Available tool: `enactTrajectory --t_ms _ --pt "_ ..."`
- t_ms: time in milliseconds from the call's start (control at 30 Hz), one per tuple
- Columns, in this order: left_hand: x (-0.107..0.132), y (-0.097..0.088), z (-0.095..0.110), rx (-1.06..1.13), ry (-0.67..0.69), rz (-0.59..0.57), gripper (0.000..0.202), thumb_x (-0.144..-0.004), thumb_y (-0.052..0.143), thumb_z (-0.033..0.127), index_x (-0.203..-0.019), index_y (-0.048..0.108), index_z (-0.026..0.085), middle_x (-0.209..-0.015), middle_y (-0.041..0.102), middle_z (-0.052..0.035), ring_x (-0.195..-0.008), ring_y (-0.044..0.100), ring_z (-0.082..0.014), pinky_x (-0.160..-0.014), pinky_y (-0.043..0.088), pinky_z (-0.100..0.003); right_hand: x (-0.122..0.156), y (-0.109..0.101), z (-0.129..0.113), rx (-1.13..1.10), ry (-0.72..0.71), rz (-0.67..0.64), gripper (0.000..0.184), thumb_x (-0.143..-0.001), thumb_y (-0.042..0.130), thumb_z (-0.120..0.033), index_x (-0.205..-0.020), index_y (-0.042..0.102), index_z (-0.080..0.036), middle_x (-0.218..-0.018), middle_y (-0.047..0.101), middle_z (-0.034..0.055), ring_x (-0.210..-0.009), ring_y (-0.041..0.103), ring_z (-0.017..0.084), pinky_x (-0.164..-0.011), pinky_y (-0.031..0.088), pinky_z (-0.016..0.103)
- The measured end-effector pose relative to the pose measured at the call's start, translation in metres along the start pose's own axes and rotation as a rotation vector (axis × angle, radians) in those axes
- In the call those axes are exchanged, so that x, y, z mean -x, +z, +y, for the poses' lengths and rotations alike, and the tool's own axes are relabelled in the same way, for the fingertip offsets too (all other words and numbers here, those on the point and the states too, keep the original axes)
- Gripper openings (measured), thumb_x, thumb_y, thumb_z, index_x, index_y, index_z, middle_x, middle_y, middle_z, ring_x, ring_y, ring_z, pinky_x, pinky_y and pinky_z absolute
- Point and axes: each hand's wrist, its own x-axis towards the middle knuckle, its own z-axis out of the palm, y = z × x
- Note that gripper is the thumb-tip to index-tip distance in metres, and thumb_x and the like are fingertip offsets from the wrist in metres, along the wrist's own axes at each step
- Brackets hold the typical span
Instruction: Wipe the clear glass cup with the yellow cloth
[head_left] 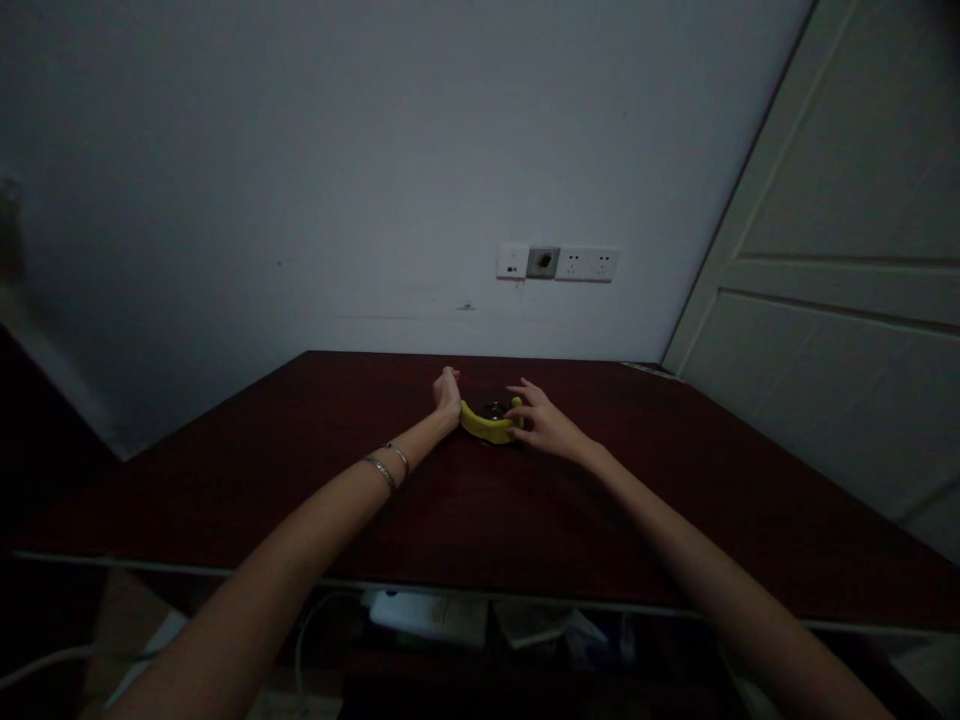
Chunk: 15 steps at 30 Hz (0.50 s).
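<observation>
A curved yellow banana (pixel 487 428) lies on the dark red table (pixel 480 520), its ends turned up and away from me. Inside its curve sits a small dark, shiny object (pixel 493 410), too dim to name. My left hand (pixel 448 395) is at the banana's left end, the heel of the hand against the tip. Its fingers are curled in, and whatever they may hold is hidden. My right hand (pixel 541 420) reaches over the banana's right end with fingers spread; whether they touch the peel is hard to tell. Two bracelets (pixel 386 468) circle my left wrist.
Behind the table rises a pale wall (pixel 375 180) with a row of sockets (pixel 559 263). A white panelled door (pixel 847 280) stands on the right. Below the table's front edge is a shelf with a white box (pixel 431 615) and papers. A white cable (pixel 300 640) hangs there.
</observation>
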Motion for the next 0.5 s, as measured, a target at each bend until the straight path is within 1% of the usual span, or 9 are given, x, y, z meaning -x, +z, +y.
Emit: enactTrajectory --t_ms 100,200,267,333,433,467,500 --pt "-0.004 0.002 0.011 0.021 0.002 0.006 0.031 -0.079 0.039 0.037 -0.075 0.062 0.016 -0.094 0.068 -0.0103 -0.095 0.062 -0.0214 -0.087 0.044 -0.033 -0.002 -0.002 -0.004 0.001 0.006 -0.030 0.012 -0.075 0.063 -0.017 -0.084 0.070 -0.017 -0.127 0.050 0.0134 -0.133 0.031 0.031 -0.108 0.029 0.051" --pt "-0.005 0.009 0.030 0.038 -0.020 -0.021 0.033 -0.081 0.034 0.035 -0.075 0.061 0.015 -0.089 0.068 -0.0119 -0.084 0.064 -0.0196 -0.080 0.046 -0.033 -0.008 -0.006 -0.010 -0.055 0.050 0.012 0.007 -0.076 0.063 -0.019 -0.077 0.070 -0.018 -0.120 0.053 0.0121 -0.127 0.041 0.028 -0.105 0.034 0.046" --pt "-0.007 0.015 0.051 0.043 0.005 -0.064 0.031 -0.080 0.035 0.031 -0.077 0.061 0.014 -0.086 0.068 -0.0106 -0.079 0.064 -0.0171 -0.077 0.047 -0.031 -0.015 -0.014 -0.014 -0.130 0.097 0.082 0.006 -0.075 0.064 -0.023 -0.073 0.069 -0.020 -0.115 0.055 0.0096 -0.118 0.049 0.026 -0.101 0.039 0.044" --pt "-0.009 0.023 0.078 0.032 0.053 -0.122 0.025 -0.077 0.042 0.028 -0.076 0.062 0.013 -0.083 0.067 -0.0096 -0.076 0.063 -0.0164 -0.074 0.047 -0.030 -0.025 -0.026 -0.017 -0.213 0.151 0.167 0.008 -0.073 0.066 -0.028 -0.071 0.069 -0.021 -0.111 0.057 0.0075 -0.108 0.055 0.023 -0.095 0.042 0.042" --pt "-0.006 0.032 0.121 0.003 0.184 -0.238 0.013 -0.070 0.057 0.023 -0.074 0.065 0.013 -0.081 0.067 -0.0057 -0.079 0.061 -0.0150 -0.074 0.046 -0.026 -0.042 -0.047 -0.019 -0.296 0.218 0.349 0.011 -0.071 0.068 -0.032 -0.072 0.069 -0.021 -0.108 0.060 0.0069 -0.103 0.057 0.023 -0.094 0.042 0.042" --pt "-0.002 0.034 0.133 -0.012 0.218 -0.288 0.010 -0.066 0.061 0.020 -0.072 0.066 0.013 -0.078 0.067 -0.0046 -0.078 0.061 -0.0148 -0.074 0.046 -0.025 -0.048 -0.053 -0.020 -0.322 0.224 0.407 0.013 -0.071 0.068 -0.034 -0.072 0.069 -0.021 -0.108 0.060 0.0071 -0.103 0.057 0.023 -0.094 0.042 0.042" --pt "0.003 0.036 0.144 -0.037 0.259 -0.361 0.008 -0.064 0.063 0.017 -0.069 0.067 0.013 -0.074 0.067 -0.0042 -0.077 0.060 -0.0147 -0.073 0.046 -0.025 -0.053 -0.059 -0.020 -0.344 0.222 0.466 0.014 -0.071 0.068 -0.035 -0.072 0.069 -0.021 -0.108 0.060 0.0073 -0.104 0.057 0.023 -0.094 0.042 0.043"
